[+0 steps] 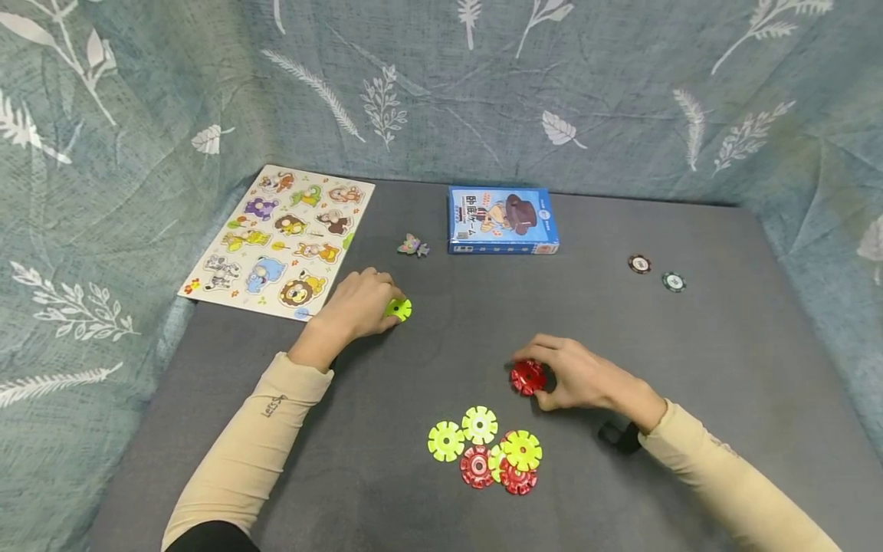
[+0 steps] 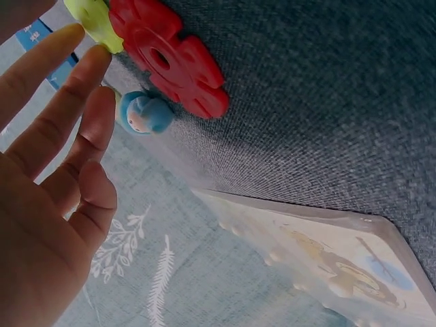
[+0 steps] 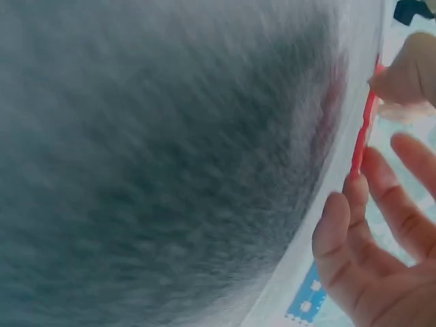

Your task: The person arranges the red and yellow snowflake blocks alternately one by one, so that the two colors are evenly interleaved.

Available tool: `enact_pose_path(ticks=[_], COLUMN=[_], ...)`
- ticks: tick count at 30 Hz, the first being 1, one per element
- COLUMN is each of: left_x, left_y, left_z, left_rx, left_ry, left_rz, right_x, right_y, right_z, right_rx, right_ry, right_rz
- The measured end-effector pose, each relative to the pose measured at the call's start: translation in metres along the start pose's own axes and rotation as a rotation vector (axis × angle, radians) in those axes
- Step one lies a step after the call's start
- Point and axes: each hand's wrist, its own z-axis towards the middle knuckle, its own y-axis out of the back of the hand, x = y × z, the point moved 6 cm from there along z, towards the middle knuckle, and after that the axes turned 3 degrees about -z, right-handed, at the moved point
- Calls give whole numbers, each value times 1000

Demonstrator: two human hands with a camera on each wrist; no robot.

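In the head view my left hand (image 1: 357, 307) pinches a yellow-green notched disc (image 1: 402, 309) by its edge, just right of the animal board. The left wrist view shows its fingertips at the yellow-green disc (image 2: 95, 20), with a red notched disc (image 2: 167, 58) beside it. My right hand (image 1: 576, 373) grips another red notched disc (image 1: 527, 377) between thumb and fingers. From the right wrist that red disc (image 3: 366, 122) appears edge-on, raised off the table. Nearer the front, a loose group holds several yellow-green discs (image 1: 445, 441) and red discs (image 1: 476, 466), some overlapping.
An animal picture board (image 1: 276, 241) lies at the back left. A blue box (image 1: 502, 221) stands near the curtain (image 1: 428, 92). Small figures (image 1: 412, 245) sit between them. Two round chips, one dark brown (image 1: 639, 264) and one green (image 1: 674, 282), lie to the right.
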Motion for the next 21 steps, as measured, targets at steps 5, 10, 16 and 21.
enact_pose_path(ticks=[5, 10, 16, 21], left_x=[-1, -2, -1, 0], left_y=[2, 2, 1, -1], left_z=[-2, -2, -2, -2], left_rx=[-9, -14, -10, -6], left_ry=[-5, -5, 9, 21], left_rz=[0, -16, -44, -66], right_x=[-10, -16, -17, -11], right_y=[6, 4, -2, -7], right_z=[20, 45, 82, 115], right_rx=[-69, -53, -5, 42], right_ry=[-57, -105, -115, -105], right_rz=[-24, -29, -12, -10])
